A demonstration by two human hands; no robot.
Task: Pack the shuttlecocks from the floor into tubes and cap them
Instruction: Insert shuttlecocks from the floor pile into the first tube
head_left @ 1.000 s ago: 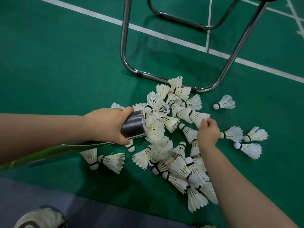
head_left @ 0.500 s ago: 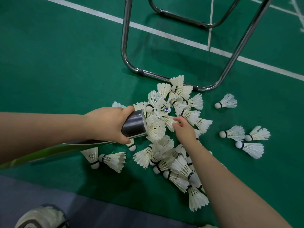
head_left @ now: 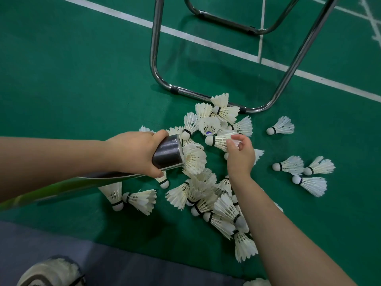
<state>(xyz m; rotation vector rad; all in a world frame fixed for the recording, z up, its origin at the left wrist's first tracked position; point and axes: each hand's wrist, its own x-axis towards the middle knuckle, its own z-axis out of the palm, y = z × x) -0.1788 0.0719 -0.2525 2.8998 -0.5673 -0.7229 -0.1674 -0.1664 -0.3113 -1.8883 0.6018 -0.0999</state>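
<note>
My left hand (head_left: 135, 153) grips a long tube (head_left: 168, 154) near its grey open end; the green body runs back to the lower left. White feathers of a shuttlecock (head_left: 194, 159) stick out of the tube's mouth. My right hand (head_left: 240, 154) pinches the feathers of one white shuttlecock (head_left: 219, 140), lifted, cork pointing left toward the tube mouth, a short gap away. A pile of several white shuttlecocks (head_left: 208, 195) lies on the green floor below both hands.
A chrome chair frame (head_left: 156, 65) stands just behind the pile, its lower bar touching the farthest shuttlecocks. Loose shuttlecocks (head_left: 288, 165) lie to the right. White court lines (head_left: 206, 41) cross the floor. A grey mat and a shoe (head_left: 49, 273) are at the bottom left.
My right hand took one shuttlecock from the pile's right part, lifted it and carried it left toward the tube mouth. My left hand and the tube stayed in place.
</note>
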